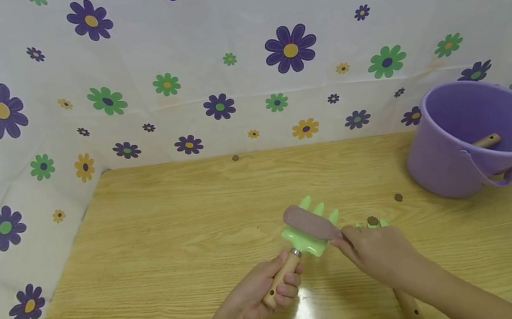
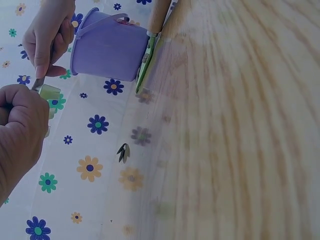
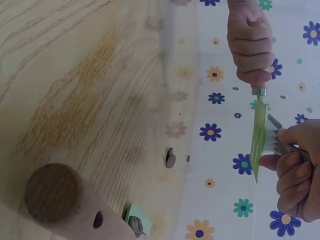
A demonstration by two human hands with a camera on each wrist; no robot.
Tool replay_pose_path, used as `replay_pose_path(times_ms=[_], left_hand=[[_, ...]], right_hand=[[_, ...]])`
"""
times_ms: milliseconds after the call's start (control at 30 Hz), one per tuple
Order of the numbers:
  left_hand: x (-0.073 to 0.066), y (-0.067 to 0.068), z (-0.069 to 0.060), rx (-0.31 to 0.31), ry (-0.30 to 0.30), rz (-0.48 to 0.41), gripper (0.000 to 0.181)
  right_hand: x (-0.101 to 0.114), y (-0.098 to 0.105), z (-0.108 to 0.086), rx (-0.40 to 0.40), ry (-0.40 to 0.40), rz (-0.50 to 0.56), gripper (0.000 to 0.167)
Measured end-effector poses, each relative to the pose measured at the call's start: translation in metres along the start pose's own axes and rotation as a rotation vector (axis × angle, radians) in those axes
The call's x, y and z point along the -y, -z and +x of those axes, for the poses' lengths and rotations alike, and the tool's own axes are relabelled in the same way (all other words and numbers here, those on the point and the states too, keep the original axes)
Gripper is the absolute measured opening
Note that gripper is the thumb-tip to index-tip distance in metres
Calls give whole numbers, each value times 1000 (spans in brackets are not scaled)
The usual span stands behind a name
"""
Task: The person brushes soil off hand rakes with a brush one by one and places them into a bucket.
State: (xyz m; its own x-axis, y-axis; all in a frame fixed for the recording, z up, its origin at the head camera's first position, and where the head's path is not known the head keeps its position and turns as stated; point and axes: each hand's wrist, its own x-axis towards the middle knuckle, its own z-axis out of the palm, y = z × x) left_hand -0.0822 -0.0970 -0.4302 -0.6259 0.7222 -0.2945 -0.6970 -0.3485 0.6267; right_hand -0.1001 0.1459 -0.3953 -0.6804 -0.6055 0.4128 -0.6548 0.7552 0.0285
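My left hand (image 1: 262, 288) grips the wooden handle of a small light-green garden hand rake (image 1: 307, 244), its tines pointing away from me. In my right hand (image 1: 386, 253) is a brush (image 1: 309, 222) with a mauve-grey back, pinched near its end. The brush lies across the rake's head; the right wrist view shows its pale bristles (image 3: 271, 139) touching the green metal. Beneath my right forearm, a second green-headed tool with a wooden handle (image 1: 409, 306) rests on the table. My hand hides much of it, and a brown lump (image 1: 372, 220) shows at its head.
A purple bucket (image 1: 439, 162) stands at the table's back right, with a wooden handle (image 1: 488, 141) inside it. Small brown bits (image 1: 398, 197) lie on the wooden table (image 1: 158, 243). A flower-printed white cloth (image 1: 234, 27) encloses the back and sides.
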Motion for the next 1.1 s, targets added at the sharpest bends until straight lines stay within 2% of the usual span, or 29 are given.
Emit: replay_pose_path(times_ms=[267, 533, 667, 800, 1000, 1100], left_hand=[[1, 1, -1, -8, 3, 12, 33], [1, -1, -1, -12, 10, 14, 33], [1, -1, -2, -19, 9, 17, 33], [2, -1, -3, -24, 12, 14, 33], [2, 0, -4, -19, 12, 16, 33], [3, 1, -5, -19, 12, 17, 33]], right_hand=[[-6, -3, 0, -32, 7, -20, 60], [-12, -2, -1, 31, -39, -21, 58], [-15, -3, -2, 37, -54, -10, 54], [-18, -4, -2, 10, -51, -4, 52], [-23, -8, -1, -92, -3, -18, 68], [-27, -11, 0, -121, 8, -20, 70]])
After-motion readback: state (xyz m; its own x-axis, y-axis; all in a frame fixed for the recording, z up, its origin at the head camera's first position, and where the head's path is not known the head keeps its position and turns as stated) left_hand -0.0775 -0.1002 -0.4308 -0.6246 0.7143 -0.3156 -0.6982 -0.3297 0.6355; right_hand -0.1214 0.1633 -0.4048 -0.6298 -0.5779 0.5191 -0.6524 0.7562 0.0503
